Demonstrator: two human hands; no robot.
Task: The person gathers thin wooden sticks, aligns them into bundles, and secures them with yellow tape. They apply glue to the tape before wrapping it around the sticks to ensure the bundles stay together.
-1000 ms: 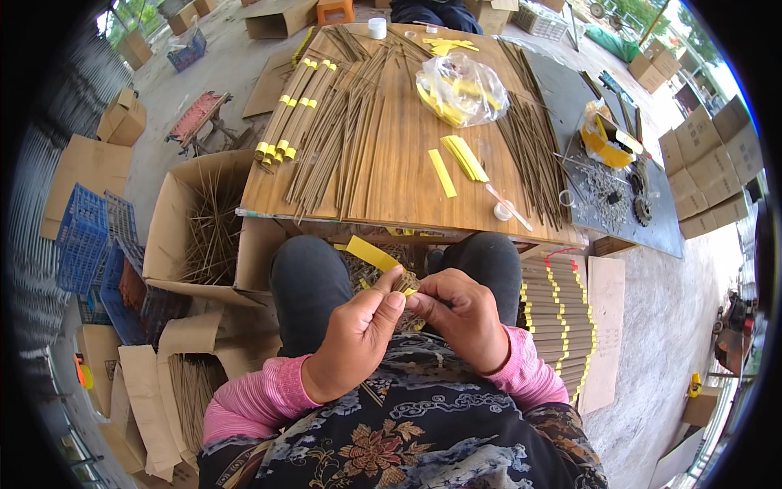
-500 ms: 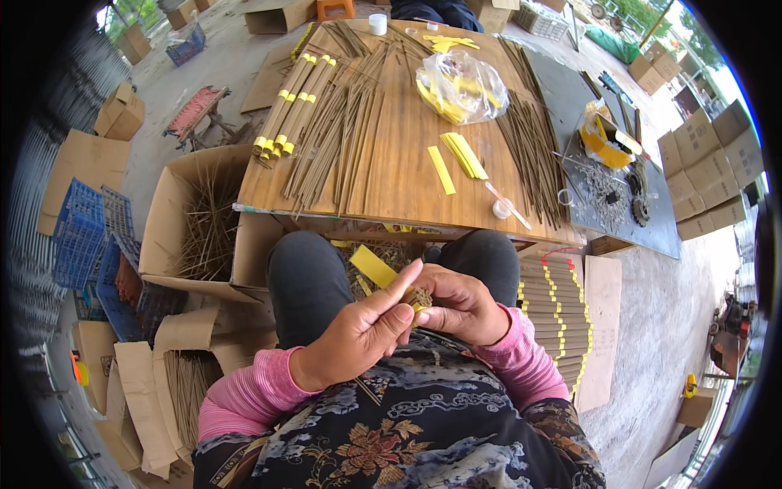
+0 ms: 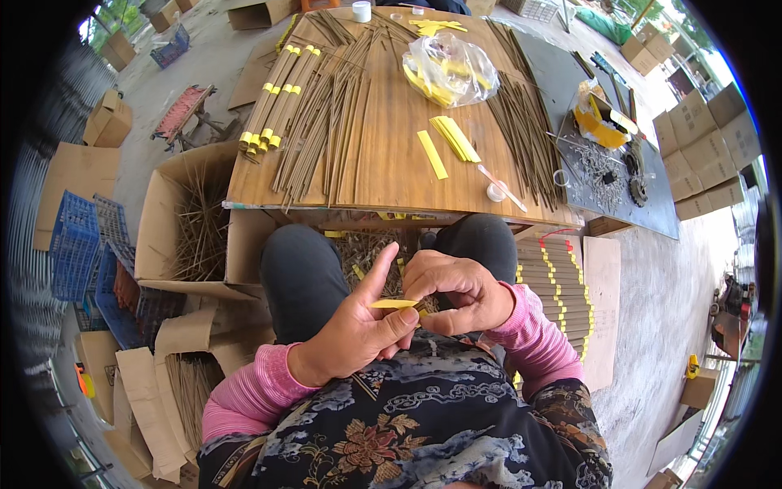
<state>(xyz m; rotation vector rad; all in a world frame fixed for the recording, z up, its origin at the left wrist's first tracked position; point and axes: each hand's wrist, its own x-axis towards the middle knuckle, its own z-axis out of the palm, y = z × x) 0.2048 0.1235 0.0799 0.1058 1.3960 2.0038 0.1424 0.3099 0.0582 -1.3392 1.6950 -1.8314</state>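
Above my lap, my left hand [image 3: 354, 326] is closed round a bundle of thin brown sticks [image 3: 428, 302], its thumb pressing the side and its forefinger raised. A yellow paper strip [image 3: 394, 304] lies against the bundle under my left thumb, seen almost edge-on. My right hand [image 3: 463, 295] is curled at the bundle's end, thumb and fingers pinching around it. Most of the bundle is hidden by my hands. On the table, a stack of yellow strips [image 3: 454, 139] lies beside one single strip [image 3: 432, 155].
The wooden table [image 3: 391, 175] holds loose brown sticks [image 3: 326, 130], several yellow-banded bundles [image 3: 281, 98], a plastic bag of strips [image 3: 450, 72], and a small white pot [image 3: 495, 192] with a spatula [image 3: 505, 191]. A carton of sticks [image 3: 183, 220] stands left; more banded bundles [image 3: 550, 285] lie right.
The yellow strip, which stuck up beyond my left forefinger, now lies lower and flatter against the bundle. My left forefinger has lifted away. The whole view has shifted slightly.
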